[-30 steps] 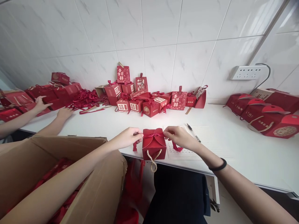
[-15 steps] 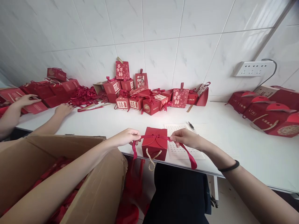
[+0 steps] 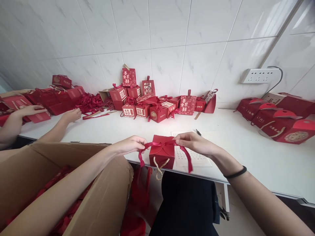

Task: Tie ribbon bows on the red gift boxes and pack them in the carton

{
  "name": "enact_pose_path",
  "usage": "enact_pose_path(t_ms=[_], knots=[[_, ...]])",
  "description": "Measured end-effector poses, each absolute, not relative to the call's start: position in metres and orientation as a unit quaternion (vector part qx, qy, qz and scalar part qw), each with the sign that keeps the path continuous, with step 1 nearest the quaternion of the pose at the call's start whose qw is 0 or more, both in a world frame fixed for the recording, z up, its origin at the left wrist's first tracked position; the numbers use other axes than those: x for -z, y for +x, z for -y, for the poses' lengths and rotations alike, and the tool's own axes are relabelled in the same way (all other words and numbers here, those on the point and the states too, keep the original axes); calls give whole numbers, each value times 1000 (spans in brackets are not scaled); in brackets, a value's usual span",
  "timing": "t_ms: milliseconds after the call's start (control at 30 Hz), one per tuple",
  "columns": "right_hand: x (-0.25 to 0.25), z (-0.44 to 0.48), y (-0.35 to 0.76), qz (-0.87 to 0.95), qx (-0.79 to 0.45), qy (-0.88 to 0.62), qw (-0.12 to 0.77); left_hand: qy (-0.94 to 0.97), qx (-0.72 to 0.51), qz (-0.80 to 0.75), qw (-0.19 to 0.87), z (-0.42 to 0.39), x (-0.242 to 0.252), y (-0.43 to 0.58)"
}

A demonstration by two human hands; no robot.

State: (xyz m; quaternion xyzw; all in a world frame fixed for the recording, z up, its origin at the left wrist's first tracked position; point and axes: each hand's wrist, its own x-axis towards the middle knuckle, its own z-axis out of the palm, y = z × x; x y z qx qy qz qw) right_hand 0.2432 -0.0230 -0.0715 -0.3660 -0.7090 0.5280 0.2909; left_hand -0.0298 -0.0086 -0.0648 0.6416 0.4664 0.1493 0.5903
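A red gift box (image 3: 161,154) stands at the table's front edge, its curved top flaps folded together. Across its top runs a dark red ribbon (image 3: 155,143). My left hand (image 3: 133,144) pinches the ribbon just left of the box, and a short tail hangs below the fingers. Over the box's right side, my right hand (image 3: 190,141) pinches the other end, with a longer tail hanging down. From the front of the box droops a twisted gold cord handle (image 3: 158,167). Whether the ribbon is knotted at the middle, I cannot tell.
An open cardboard carton (image 3: 108,193) holding red items is at my left. Written paper (image 3: 197,157) and a pen (image 3: 198,132) lie beside the box. Several red boxes (image 3: 158,113) line the wall; larger ones (image 3: 280,123) stand right. Another person's hands (image 3: 71,115) are far left.
My right hand has moved left, nearer the box, with the ribbon end. The ribbon now arches upward and its right tail swings inward. The other person's hands have shifted slightly.
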Motion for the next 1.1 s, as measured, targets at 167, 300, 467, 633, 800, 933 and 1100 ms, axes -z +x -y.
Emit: enact_pose_path(t_ms=[167,300,467,633,800,933,1100], knots=[[71,20,214,680,-547,-334,356,594,-160,-463,638,17,58,-24],[81,16,197,694,-484,-360,394,612,-166,-437,638,20,53,-22],[93,17,192,696,-431,-381,431,676,-128,-437,579,23,37,-21],[97,16,192,720,-396,-375,428,814,-113,-476,313,27,33,-18],[99,16,189,765,-332,-362,416,840,-97,-493,205,30,40,-16],[103,16,188,754,-335,-374,424,856,-98,-479,168,34,34,-13],[107,17,188,681,-423,-380,461,906,-124,-393,98,31,22,-3]])
